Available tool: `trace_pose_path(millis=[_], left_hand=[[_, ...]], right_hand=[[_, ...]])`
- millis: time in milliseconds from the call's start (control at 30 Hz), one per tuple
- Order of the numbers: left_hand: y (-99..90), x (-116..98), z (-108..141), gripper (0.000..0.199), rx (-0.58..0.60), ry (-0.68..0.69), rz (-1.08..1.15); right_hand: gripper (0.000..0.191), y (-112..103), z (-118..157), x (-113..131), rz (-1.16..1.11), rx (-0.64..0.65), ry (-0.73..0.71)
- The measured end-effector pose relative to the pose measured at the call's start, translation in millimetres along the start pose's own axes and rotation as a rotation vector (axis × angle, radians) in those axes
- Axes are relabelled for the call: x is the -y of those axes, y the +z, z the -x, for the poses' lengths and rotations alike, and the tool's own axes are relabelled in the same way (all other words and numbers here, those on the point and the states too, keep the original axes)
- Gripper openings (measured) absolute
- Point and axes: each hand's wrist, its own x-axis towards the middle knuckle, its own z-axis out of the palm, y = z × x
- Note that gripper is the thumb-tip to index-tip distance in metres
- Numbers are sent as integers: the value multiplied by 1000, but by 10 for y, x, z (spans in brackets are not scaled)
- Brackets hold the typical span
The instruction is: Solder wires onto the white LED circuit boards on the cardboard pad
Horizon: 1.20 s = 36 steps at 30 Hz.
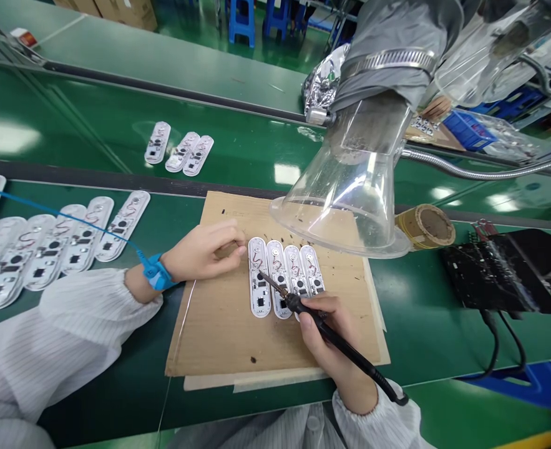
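- Green anti-static workbench stretching across the view, with a second green belt beyond it, three white oblong boards lying out there
- Big clear plastic fume hood hanging over the work, its wide mouth just above the far end of the cardboard sheet
- Four white oblong circuit boards side by side on that cardboard, long axes pointing away from the person, more in a row off to the left
- Right hand closer to them, pinching a black soldering iron like a pen between thumb and fingers
- Iron slants up and left across the row, its tip over the leftmost board's upper half; contact too fine to call
- Left hand resting beside that board, fingers curled together, any held item hidden
- Blue wrist strap on the left wrist, its cord trailing away
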Motion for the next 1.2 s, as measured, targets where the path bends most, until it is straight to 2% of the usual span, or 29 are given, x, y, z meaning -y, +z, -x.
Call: trace_pose_path(millis=[200, 533, 933, 1200], left_hand=[[-2, 3, 9, 9, 21, -43, 14], [-6, -1, -4, 10, -2, 0, 21], [1, 1, -7, 10, 33, -67, 37], [7, -5, -9, 9, 8, -50, 30]], right_hand=[[12, -1, 9, -6, -3, 3, 4], [12, -9, -11, 44, 27, 23, 36], [12, -2, -15, 23, 17, 31, 18], [12, -10, -29, 54, 12, 33, 31]])
